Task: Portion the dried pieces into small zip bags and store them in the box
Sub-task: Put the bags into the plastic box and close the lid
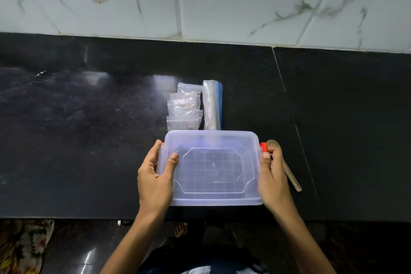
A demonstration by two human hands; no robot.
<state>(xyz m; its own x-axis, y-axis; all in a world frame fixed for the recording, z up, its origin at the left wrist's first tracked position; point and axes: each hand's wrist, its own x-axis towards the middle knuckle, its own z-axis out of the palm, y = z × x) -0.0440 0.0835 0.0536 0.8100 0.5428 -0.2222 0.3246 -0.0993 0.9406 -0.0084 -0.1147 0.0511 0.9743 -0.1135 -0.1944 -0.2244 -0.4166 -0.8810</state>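
A translucent plastic box with its lid on sits near the front edge of the black counter. My left hand grips its left end, thumb lying on the lid. My right hand holds the right end, with the thumb at the red latch. Behind the box, several small zip bags with pale dried pieces lie overlapping in a row. To their right lies a larger zip bag with a blue edge.
A metal spoon lies on the counter just right of my right hand, partly hidden by it. The black counter runs back to a marble-tiled wall. Below the front edge are the floor and a patterned cloth.
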